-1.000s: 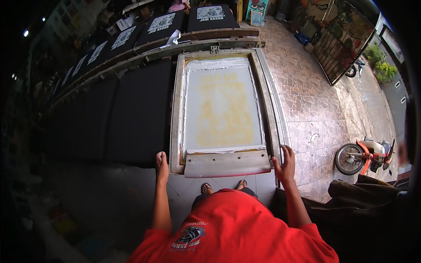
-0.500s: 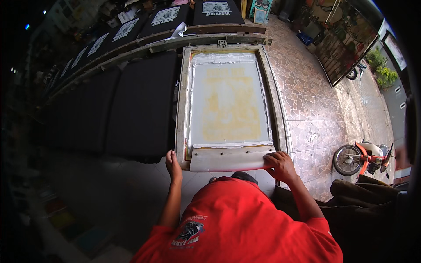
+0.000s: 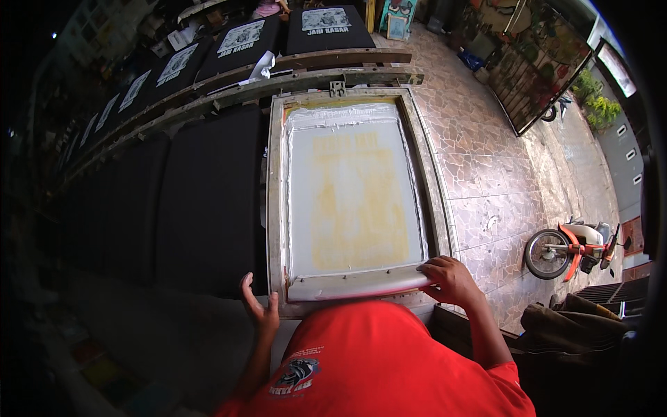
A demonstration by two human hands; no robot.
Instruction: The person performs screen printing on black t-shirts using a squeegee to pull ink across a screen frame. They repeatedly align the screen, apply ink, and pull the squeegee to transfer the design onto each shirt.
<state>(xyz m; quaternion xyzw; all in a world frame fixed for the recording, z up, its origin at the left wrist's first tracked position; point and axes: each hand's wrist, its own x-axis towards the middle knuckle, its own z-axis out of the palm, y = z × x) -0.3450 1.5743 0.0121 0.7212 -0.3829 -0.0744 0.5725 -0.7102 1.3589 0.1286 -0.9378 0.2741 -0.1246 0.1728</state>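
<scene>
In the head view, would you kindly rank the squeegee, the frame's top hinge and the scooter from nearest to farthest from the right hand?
From the right hand:
1. Squeegee, under its fingers, at the frame's near end.
2. Scooter, on the tiled floor to the right.
3. Top hinge, at the frame's far end.

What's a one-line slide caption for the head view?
Right hand on the squeegee at the near end of a screen-printing frame, left hand at its corner, black shirts alongside.
</scene>
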